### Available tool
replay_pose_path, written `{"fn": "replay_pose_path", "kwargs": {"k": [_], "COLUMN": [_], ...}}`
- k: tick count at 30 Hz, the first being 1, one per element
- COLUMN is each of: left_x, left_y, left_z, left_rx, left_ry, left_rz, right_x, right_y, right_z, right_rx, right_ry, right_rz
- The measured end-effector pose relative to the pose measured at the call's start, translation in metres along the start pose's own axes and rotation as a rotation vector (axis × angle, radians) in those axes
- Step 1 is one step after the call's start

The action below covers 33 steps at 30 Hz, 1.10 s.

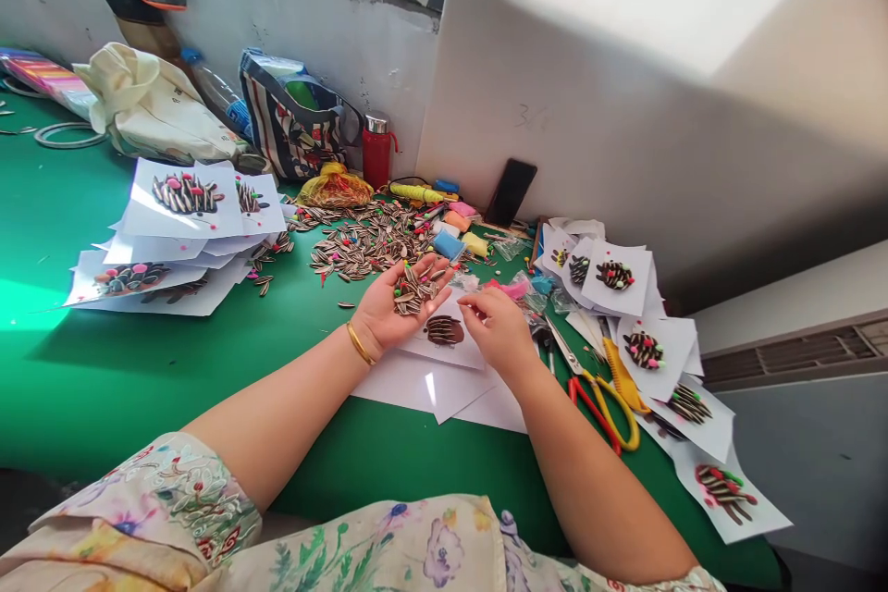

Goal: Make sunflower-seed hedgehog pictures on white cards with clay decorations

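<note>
Palm up, my left hand (389,313) holds a heap of striped sunflower seeds (414,292) with small colored bits among them. To its right, my right hand (494,326) has thumb and forefinger pinched together; anything between the fingertips is too small to make out. Between and below the hands is a white card (463,353) bearing a brown shape (444,329) with a few seeds on it. More white paper (402,384) lies under the card. A large pile of loose seeds (367,236) spreads just beyond my left hand.
Finished-looking seed cards are stacked at the left (228,227) and right (642,301). Yellow-handled scissors (624,421) lie right of my right hand. Clay packets (449,245), a phone (511,192), a red bottle (376,153) and a striped bag (291,134) stand along the wall.
</note>
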State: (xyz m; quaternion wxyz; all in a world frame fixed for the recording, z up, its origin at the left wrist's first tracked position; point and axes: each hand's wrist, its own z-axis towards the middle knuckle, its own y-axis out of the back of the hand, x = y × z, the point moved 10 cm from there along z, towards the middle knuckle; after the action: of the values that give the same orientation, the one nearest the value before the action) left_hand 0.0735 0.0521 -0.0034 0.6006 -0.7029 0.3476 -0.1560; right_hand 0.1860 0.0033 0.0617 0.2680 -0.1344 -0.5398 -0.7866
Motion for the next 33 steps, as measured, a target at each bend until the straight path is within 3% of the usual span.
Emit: {"fn": "replay_pose_path", "kwargs": {"k": [5, 10, 18, 33], "left_x": [0.002, 0.003, 0.006, 0.009], "left_y": [-0.005, -0.003, 0.003, 0.014], "left_z": [-0.001, 0.0, 0.006, 0.006], "left_rx": [0.062, 0.052, 0.022, -0.079], "left_ry": [0.016, 0.036, 0.06, 0.097], "left_rz": [0.025, 0.039, -0.045, -0.049], "right_x": [0.035, 0.05, 0.057, 0.067], "right_y": [0.001, -0.012, -0.042, -0.043], "right_z": [0.016, 0.041, 0.056, 0.056], "right_rx": [0.052, 0.089, 0.273, 0.298], "right_ry": [0.086, 0.16, 0.188, 0.246], "right_rz": [-0.074, -0.204, -0.512, -0.491]}}
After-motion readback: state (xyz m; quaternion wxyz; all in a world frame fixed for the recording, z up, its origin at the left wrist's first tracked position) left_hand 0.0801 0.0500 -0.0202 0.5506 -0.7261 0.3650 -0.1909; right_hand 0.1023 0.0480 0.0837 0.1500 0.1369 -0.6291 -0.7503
